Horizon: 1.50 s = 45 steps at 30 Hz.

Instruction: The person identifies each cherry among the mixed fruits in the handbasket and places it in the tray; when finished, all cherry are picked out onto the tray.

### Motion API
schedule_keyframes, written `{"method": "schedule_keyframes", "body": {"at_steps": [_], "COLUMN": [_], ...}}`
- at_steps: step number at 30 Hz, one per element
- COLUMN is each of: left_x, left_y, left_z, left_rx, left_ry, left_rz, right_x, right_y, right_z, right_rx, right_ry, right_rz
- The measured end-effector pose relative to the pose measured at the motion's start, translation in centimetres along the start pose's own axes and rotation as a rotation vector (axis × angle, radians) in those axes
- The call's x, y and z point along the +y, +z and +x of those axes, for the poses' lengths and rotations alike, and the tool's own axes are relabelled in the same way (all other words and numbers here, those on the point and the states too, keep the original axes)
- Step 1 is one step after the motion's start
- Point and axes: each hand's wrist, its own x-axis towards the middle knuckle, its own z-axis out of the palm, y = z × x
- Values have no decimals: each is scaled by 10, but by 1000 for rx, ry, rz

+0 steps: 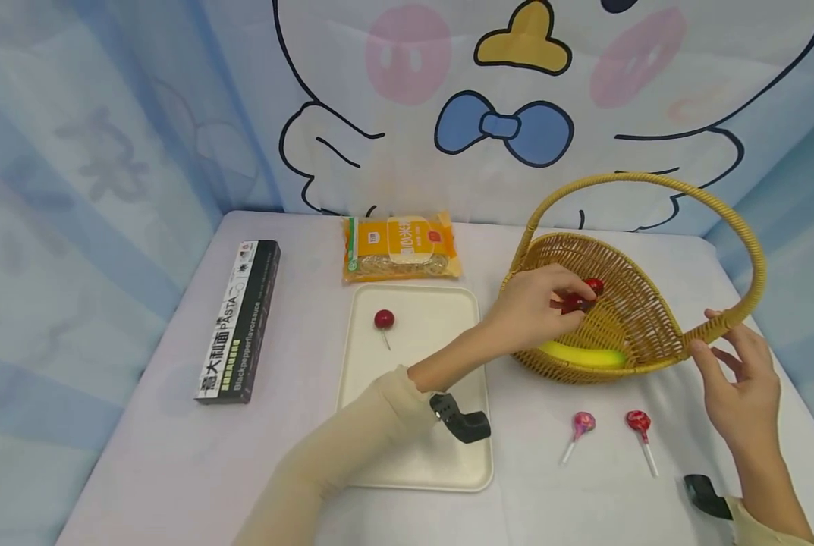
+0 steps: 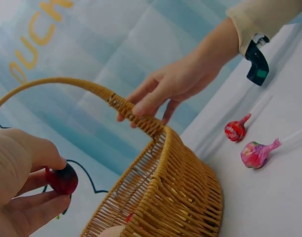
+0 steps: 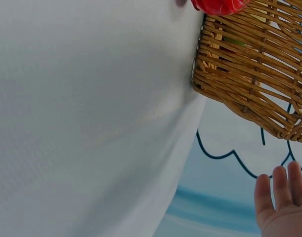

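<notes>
Pinching a dark red cherry (image 2: pixel 63 178) at the lower left of the left wrist view, the left hand (image 1: pixel 539 303) has its thumb above the fruit and fingertips beneath. In the head view it reaches over the wicker basket (image 1: pixel 632 292), right of centre; a yellow banana (image 1: pixel 587 356) lies lower inside. At the right of that frame, the right hand (image 1: pixel 744 387) grips the base of the handle (image 1: pixel 757 265) between thumb and fingers.

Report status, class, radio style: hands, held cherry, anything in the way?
Left hand pinching dark red cherry over basket. Right hand holding its handle. Banana in basket; nothing visibly blocking.
</notes>
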Motion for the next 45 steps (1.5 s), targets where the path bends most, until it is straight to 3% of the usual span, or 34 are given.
{"method": "schedule_keyframes", "body": {"at_steps": [3, 12, 20, 32, 38, 45], "left_x": [-2, -7, -33, -62, -78, -97], "left_y": [-7, -32, -49, -70, -74, -74], "left_z": [-7, -32, -62, -89, -103, -112], "left_rx": [25, 92, 175, 256, 257, 169], "left_ry": [-8, -10, -26, -108, -148, -193], "left_rz": [-25, 37, -68, -73, -4, 66], "right_x": [0, 1, 0, 2, 3, 1], "right_y": [-1, -4, -3, -5, -4, 2], "right_z": [1, 3, 0, 3, 2, -1], "right_rx": [3, 7, -20, 11, 6, 0], "right_ry": [2, 43, 143, 49, 75, 80], "right_rz": [-4, -15, -42, -21, -9, -12]}}
